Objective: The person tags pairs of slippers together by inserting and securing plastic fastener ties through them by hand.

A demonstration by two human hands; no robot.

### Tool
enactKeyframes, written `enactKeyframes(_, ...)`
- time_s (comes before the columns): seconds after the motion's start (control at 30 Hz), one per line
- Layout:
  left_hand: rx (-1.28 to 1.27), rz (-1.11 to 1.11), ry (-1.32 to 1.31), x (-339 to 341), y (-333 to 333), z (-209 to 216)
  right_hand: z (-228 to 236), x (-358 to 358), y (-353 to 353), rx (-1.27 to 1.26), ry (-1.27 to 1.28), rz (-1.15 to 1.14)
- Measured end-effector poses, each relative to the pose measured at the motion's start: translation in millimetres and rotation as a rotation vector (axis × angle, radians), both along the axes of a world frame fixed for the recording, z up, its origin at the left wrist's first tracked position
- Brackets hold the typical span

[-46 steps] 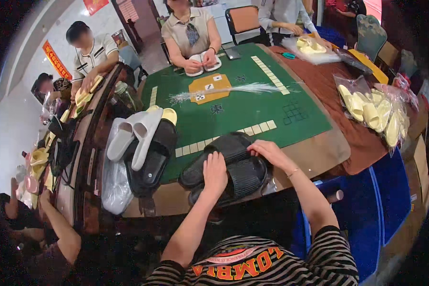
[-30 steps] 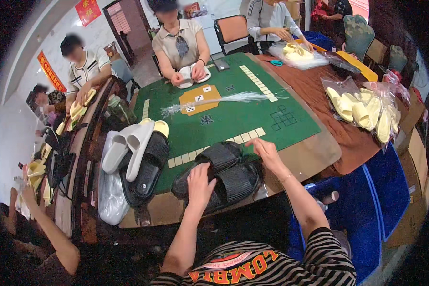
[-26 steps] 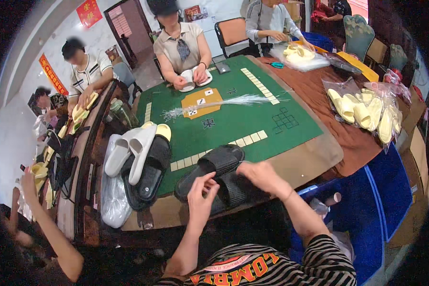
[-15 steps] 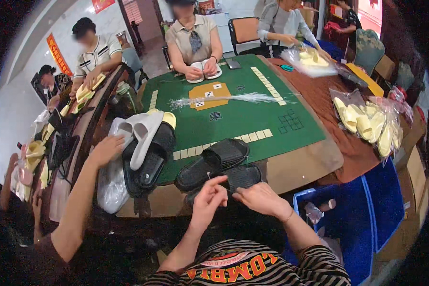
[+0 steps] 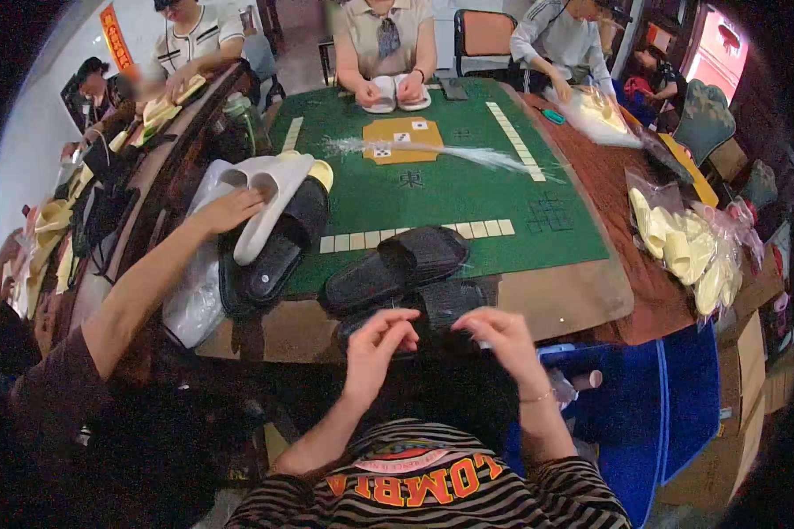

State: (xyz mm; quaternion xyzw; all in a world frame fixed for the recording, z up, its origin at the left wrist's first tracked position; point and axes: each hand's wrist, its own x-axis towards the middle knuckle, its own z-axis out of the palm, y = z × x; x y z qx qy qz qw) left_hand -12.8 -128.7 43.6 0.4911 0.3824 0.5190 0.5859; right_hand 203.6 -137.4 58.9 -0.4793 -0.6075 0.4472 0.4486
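My left hand (image 5: pixel 381 354) is closed, thumb and fingertips drawn together at the table's near edge. My right hand (image 5: pixel 505 346) faces it with its fingertips pinched; whatever either pinch may hold is too fine to make out. Just beyond them lie two black slide slippers: one whole black slipper (image 5: pixel 397 269) angled across the table edge, and a nearer black slipper (image 5: pixel 450 304) partly hidden behind my hands. A thin clear strand seems to stand by the slippers. Farther off, a bundle of clear, thin plastic strands (image 5: pixel 432 152) lies across the green table mat (image 5: pixel 353 198).
At left, a co-worker's hand (image 5: pixel 231 210) reaches into a light grey slipper (image 5: pixel 273 207) resting on another black slipper (image 5: pixel 278 260). Clear plastic bags (image 5: pixel 194 304) lie beside it. Bagged pale yellow slippers (image 5: pixel 679 238) sit at right; a blue bin (image 5: pixel 617 397) stands below. Other people handle slippers around the table.
My hands have drawn back from the nearer black slipper, the right one lifting off it and apart from the left. The co-worker's hand at left has moved into the grey slipper.
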Motion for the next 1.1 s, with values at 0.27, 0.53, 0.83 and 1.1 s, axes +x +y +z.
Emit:
enactKeyframes(0.27,0.212,-0.043,0.445,-15,28,-39,-2,90,-2,0.242,-0.869,-0.289)
enactKeyframes(0.53,0.251,-0.148,0.698,-1,45,-38,-22,64,-1,0.311,-1.12,-0.203)
enactKeyframes(0.83,0.721,-0.043,1.07,21,48,-64,-24,39,19,0.422,-1.161,-0.01)
enactKeyframes(1.1,0.663,0.079,1.05,23,41,-61,-13,36,17,0.458,-1.114,-0.008)
